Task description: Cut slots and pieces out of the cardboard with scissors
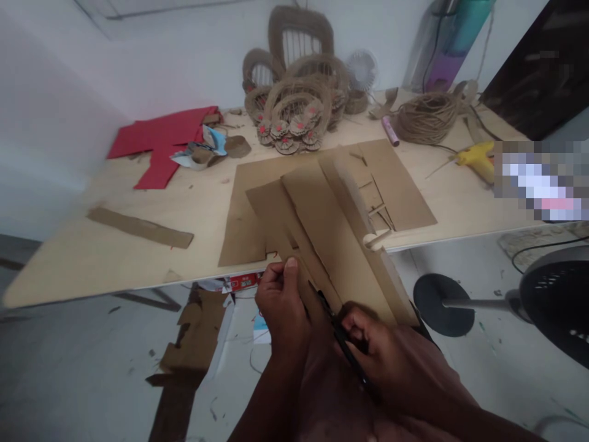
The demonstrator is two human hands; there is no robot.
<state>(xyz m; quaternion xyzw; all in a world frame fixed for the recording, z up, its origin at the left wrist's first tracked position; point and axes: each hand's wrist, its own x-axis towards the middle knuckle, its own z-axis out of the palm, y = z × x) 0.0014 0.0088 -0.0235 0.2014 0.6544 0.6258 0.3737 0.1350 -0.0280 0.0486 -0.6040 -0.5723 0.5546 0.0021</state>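
My left hand (283,301) pinches the near edge of a cardboard piece (326,215), thumb on top and fingers curled. The cardboard has long lengthwise cut or fold lines and a raised flap on its right side. It slants from the table toward my lap. In my right hand (372,344) is a slim black utility knife (343,337), its tip pointing up and left at the cardboard beside my left hand. Part of the handle is hidden by my fingers. Under the cardboard piece lies a larger flat cardboard sheet (405,190).
Twine-wrapped ornaments (299,98) stand at the back of the table (202,196). Red sheets (161,135) and a cardboard strip (140,227) lie left. A twine coil (426,116) and yellow glue gun (478,159) sit right. A black fan (556,301) stands on the floor.
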